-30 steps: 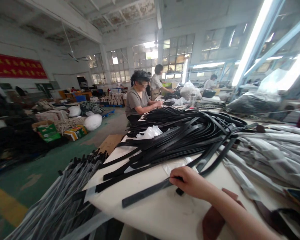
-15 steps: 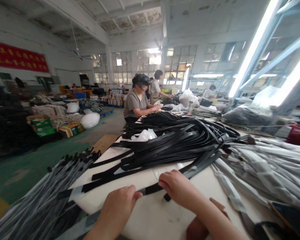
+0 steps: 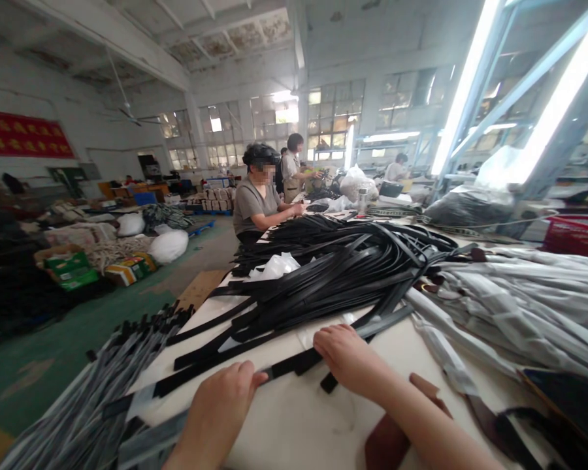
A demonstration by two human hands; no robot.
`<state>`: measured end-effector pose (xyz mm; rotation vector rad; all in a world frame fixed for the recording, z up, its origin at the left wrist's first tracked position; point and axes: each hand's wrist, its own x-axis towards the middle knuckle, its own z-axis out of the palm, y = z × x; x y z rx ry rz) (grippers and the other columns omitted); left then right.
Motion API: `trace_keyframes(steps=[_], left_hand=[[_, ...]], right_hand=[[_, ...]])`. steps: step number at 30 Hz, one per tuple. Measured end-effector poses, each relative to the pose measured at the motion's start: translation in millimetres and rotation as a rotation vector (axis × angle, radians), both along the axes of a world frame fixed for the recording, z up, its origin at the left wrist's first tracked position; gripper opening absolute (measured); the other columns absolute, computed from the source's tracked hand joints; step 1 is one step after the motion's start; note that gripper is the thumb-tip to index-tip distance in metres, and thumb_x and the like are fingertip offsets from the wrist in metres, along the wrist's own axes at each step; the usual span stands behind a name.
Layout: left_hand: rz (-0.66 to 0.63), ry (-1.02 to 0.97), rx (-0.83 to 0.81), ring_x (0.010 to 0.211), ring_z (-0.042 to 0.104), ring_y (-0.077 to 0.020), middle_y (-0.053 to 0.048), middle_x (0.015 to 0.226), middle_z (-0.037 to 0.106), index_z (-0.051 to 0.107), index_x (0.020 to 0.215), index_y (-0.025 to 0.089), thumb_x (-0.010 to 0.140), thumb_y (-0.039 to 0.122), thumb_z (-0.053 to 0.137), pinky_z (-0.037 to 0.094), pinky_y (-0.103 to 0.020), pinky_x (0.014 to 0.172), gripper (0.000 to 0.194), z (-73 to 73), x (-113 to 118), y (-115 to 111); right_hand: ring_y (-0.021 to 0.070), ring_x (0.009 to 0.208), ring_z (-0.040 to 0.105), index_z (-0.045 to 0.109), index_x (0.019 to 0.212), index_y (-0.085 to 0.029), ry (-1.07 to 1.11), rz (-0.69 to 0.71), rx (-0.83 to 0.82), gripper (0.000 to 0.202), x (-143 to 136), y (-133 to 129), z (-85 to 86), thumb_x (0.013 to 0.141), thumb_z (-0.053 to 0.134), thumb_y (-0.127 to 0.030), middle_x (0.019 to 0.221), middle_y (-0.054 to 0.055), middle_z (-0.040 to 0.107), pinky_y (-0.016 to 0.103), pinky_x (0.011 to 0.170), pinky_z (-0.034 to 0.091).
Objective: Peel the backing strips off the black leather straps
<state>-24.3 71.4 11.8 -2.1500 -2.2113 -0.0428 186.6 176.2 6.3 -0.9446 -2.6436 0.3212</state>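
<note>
A black strap (image 3: 289,367) stretches between my two hands, just above the white tabletop (image 3: 294,418). My left hand (image 3: 230,398) is closed on its left part, thumb pointing right along it. Farther right, my right hand (image 3: 345,356) is closed over the same strap, its fingertips hidden behind the hand. A short black strap end (image 3: 328,383) pokes out below my right hand. Behind both hands lies a big heap of black straps (image 3: 333,274). A piece of clear film (image 3: 306,336) rests on the table close to my right hand.
Grey-and-black straps (image 3: 98,391) hang along the table's left side. Grey-white wrapped straps (image 3: 509,307) cover the right side, with a brown leather-like piece (image 3: 387,444) near my right forearm. A co-worker (image 3: 259,202) sits at the far left edge of the table.
My hands have moved slightly apart, and more of the black strap shows between them. The whole view has shifted a little to the right.
</note>
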Motion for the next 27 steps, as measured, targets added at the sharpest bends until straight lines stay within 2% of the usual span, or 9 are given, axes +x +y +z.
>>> trace_keyframes(steps=[4,7,12,14,19,24,27], left_hand=[[-0.007,0.008,-0.01,0.076,0.071,-0.027,-0.007,0.079,0.072,0.062,0.085,0.019,0.098,0.029,0.031,0.051,-0.036,0.064,0.036,-4.8,4,2],[0.001,-0.057,0.019,0.076,0.071,-0.0246,-0.005,0.078,0.073,0.063,0.083,0.022,0.096,0.031,0.035,0.05,-0.032,0.066,0.032,-11.8,4,2],[0.044,-0.088,0.023,0.072,0.07,-0.0246,-0.003,0.075,0.073,0.062,0.074,0.028,0.092,0.034,0.04,0.048,-0.031,0.061,0.029,-20.0,-13,1],[0.039,-0.097,0.025,0.074,0.07,-0.0233,-0.003,0.076,0.073,0.063,0.075,0.027,0.093,0.032,0.039,0.047,-0.03,0.062,0.03,-18.0,-10,4],[0.012,-0.119,0.031,0.082,0.069,-0.0212,-0.003,0.082,0.072,0.063,0.081,0.024,0.095,0.026,0.041,0.046,-0.029,0.069,0.026,-3.7,14,10],[0.046,-0.094,0.01,0.084,0.07,-0.0241,-0.002,0.085,0.073,0.063,0.085,0.022,0.096,0.025,0.042,0.048,-0.032,0.067,0.024,4.1,8,6],[-0.004,-0.106,0.01,0.081,0.07,-0.0233,-0.002,0.084,0.073,0.062,0.084,0.021,0.096,0.025,0.043,0.047,-0.031,0.065,0.022,3.1,9,5]], right_hand=[[0.0169,0.079,0.054,0.049,0.075,-0.019,0.06,0.04,0.018,0.016,-8,-11,-2.7,0.082,0.046,-0.006,0.078,0.002,0.06,0.029,0.079,0.032],[0.0157,0.078,0.053,0.049,0.075,-0.019,0.107,0.083,0.02,0.016,-9,-15,-4.7,0.088,0.045,-0.01,0.078,0.001,0.059,0.029,0.08,0.031],[0.0167,0.078,0.054,0.049,0.071,-0.018,0.065,-0.004,0.032,0.02,-4,-2,-1.2,0.09,0.044,-0.014,0.077,0.002,0.061,0.031,0.081,0.03],[0.0165,0.077,0.053,0.049,0.071,-0.018,0.092,0.008,0.043,0.02,-8,-5,-0.4,0.089,0.045,-0.013,0.077,0.002,0.06,0.031,0.079,0.03],[0.016,0.078,0.052,0.052,0.079,-0.019,0.158,0.045,0.045,0.02,-11,-13,-1.5,0.095,0.04,-0.016,0.079,0.001,0.06,0.031,0.079,0.03],[0.0193,0.08,0.053,0.05,0.07,-0.018,0.048,-0.069,0.087,0.027,5,10,-2.7,0.095,0.044,-0.024,0.076,0.002,0.061,0.036,0.08,0.026],[0.0186,0.081,0.051,0.05,0.071,-0.018,0.1,-0.023,0.101,0.026,-1,5,-1.9,0.095,0.044,-0.023,0.077,0.002,0.06,0.034,0.079,0.027]])
